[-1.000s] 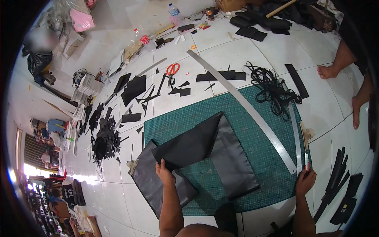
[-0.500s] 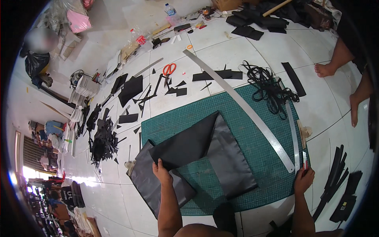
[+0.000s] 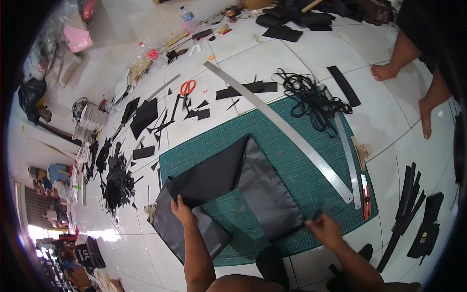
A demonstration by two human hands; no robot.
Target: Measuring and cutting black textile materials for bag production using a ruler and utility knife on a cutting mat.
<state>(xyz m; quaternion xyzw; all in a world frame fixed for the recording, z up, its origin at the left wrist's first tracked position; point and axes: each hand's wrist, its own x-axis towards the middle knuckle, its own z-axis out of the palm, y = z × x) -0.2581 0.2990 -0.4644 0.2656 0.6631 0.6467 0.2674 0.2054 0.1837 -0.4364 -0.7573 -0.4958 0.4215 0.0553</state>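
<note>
A long strip of black sheet material (image 3: 265, 190), matte on one face and greyer on the other, lies folded across a green cutting mat (image 3: 306, 180). My left hand (image 3: 182, 210) is closed on the edge of its left fold, thumb on top. By the strip's lower right corner is my right hand (image 3: 327, 230), smeared by motion, so whether its fingers grip the corner is unclear. A red utility knife (image 3: 367, 199) with its blade out rests on the mat's right edge. A long steel ruler (image 3: 284, 131) lies slantwise over the mat, with a shorter metal ruler (image 3: 348, 163) to its right.
Tangled black cord (image 3: 311, 100) covers the mat's far right corner. Orange-handled scissors (image 3: 187, 88) and black offcuts (image 3: 119, 177) lie on the tiles to the left. Black strips (image 3: 406, 214) are at the right. Another person's bare feet (image 3: 384, 72) are at the far right.
My right hand has let go of the utility knife, leaving it on the mat, and moved left to the strip's corner. My left hand keeps its hold. The view has shifted slightly.
</note>
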